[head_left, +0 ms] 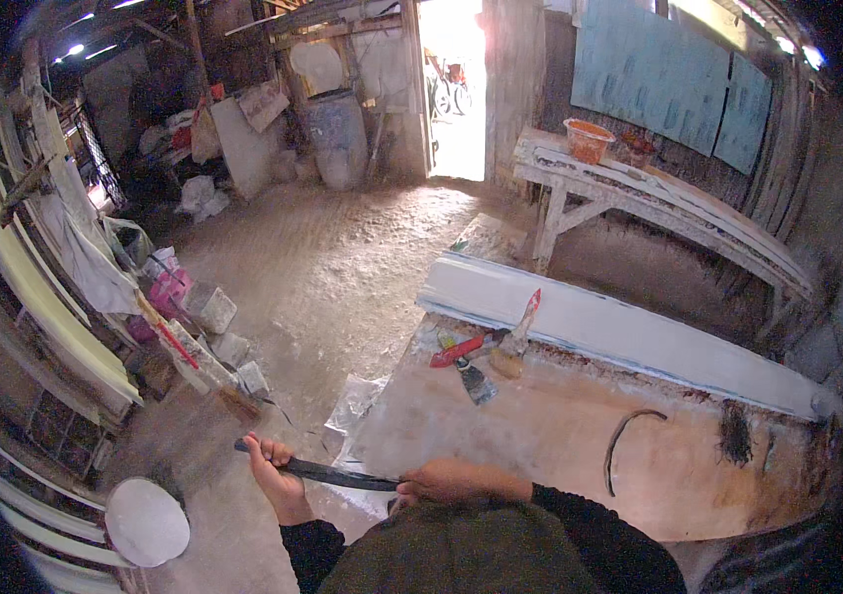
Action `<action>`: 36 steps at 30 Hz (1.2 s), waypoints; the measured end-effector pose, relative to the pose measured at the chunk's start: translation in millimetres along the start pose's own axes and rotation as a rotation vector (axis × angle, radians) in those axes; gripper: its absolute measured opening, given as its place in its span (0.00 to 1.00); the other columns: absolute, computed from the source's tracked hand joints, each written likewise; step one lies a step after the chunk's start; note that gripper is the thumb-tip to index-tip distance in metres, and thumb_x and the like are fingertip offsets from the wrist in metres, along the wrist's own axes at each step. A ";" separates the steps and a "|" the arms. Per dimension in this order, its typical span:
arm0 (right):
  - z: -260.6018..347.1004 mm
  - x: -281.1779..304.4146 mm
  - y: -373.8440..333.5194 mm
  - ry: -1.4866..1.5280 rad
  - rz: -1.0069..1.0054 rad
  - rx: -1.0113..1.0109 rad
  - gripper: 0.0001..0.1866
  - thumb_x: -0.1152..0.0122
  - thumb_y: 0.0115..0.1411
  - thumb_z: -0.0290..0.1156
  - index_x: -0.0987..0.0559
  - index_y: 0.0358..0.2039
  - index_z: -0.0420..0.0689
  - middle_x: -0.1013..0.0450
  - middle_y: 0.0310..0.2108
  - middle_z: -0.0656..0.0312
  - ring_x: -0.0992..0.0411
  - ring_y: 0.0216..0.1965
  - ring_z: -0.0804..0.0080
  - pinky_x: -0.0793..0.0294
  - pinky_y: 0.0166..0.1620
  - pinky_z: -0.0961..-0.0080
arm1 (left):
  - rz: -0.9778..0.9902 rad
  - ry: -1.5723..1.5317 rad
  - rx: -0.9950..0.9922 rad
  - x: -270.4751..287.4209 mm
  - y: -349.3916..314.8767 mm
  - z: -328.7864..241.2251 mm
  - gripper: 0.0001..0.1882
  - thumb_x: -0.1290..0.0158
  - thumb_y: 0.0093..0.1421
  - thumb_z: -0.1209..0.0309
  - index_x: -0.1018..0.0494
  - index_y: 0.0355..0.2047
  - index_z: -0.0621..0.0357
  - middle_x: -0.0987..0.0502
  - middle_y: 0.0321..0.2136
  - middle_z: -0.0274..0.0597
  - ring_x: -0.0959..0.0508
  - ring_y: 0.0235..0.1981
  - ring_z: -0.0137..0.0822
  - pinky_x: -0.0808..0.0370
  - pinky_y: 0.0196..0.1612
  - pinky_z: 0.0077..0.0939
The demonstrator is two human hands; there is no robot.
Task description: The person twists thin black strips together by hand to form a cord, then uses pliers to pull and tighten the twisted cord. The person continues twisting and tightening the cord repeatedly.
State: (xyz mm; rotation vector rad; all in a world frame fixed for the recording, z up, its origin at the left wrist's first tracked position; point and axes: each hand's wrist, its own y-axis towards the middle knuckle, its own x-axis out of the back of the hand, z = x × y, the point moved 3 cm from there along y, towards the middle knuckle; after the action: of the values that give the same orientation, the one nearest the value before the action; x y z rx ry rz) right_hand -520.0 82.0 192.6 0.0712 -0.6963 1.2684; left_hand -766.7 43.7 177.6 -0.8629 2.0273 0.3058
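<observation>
Both my hands hold a long, dark, slightly bent strip (342, 477) across my front. My left hand (281, 480) is closed round its far left part, near the tip. My right hand (456, 481) grips the other end, close to the table's near edge; part of those fingers is hidden. The strip's exact kind is unclear. To the right, a brown worktable (540, 445) bears a putty knife (475, 382), a red-handled tool (457, 350), a paintbrush (517, 337) and a thin curved dark strip (622, 445).
A long white board (619, 332) lines the table's far side, with a dark fibre tuft (735, 434) near it. Beyond stands a bench (659, 198) with an orange tub (588, 142). At left are a white round lid (147, 522), a pink bucket (170, 291) and leaning boards. A blue drum (337, 139) stands behind.
</observation>
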 end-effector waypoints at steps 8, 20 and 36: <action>-44.0 0.3 11.2 0.109 -0.224 -0.072 0.24 0.63 0.59 0.47 0.30 0.32 0.37 0.31 0.24 0.50 0.32 0.28 0.57 0.35 0.34 0.66 | -0.373 0.618 -0.140 18.6 -16.5 23.7 0.35 0.52 0.52 0.58 0.54 0.56 0.54 0.47 0.54 0.48 0.49 0.57 0.38 0.61 0.57 0.42; -42.5 -5.4 7.4 0.400 0.041 0.001 0.17 0.63 0.60 0.38 0.31 0.35 0.37 0.36 0.20 0.65 0.37 0.19 0.79 0.36 0.21 0.82 | 1.460 1.657 -0.290 -54.8 -96.2 85.9 0.36 0.54 0.45 0.75 0.55 0.55 0.61 0.31 0.31 0.49 0.30 0.34 0.48 0.47 0.50 0.51; -24.8 34.2 -31.6 0.902 -0.218 0.269 0.21 0.64 0.59 0.48 0.32 0.32 0.41 0.33 0.25 0.64 0.36 0.23 0.80 0.36 0.29 0.83 | 0.789 1.004 0.378 -68.0 -76.4 88.3 0.19 0.61 0.54 0.73 0.36 0.47 0.56 0.39 0.17 0.29 0.38 0.20 0.20 0.40 0.24 0.14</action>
State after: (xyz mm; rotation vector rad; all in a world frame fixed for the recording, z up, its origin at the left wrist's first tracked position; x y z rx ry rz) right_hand -476.7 111.2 200.7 -0.1944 0.2547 1.0301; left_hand -633.7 64.3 189.7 0.1453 3.1681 -0.1477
